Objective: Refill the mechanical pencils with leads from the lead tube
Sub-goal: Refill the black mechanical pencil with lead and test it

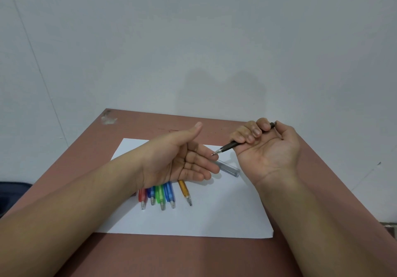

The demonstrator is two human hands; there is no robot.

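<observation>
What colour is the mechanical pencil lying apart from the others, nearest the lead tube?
Orange mechanical pencil, translucent barrel, lying on the white paper; the head view shows it.

My table (322,169) is reddish-brown, chipped white at its far left corner (109,118), pushed against a plain pale grey wall (193,40). Soft shadows on the wall.

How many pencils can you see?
6. Five lie on the white paper: red, dark blue, green, blue, orange. The right hand holds a dark pencil. The left hand may hide more.
</observation>
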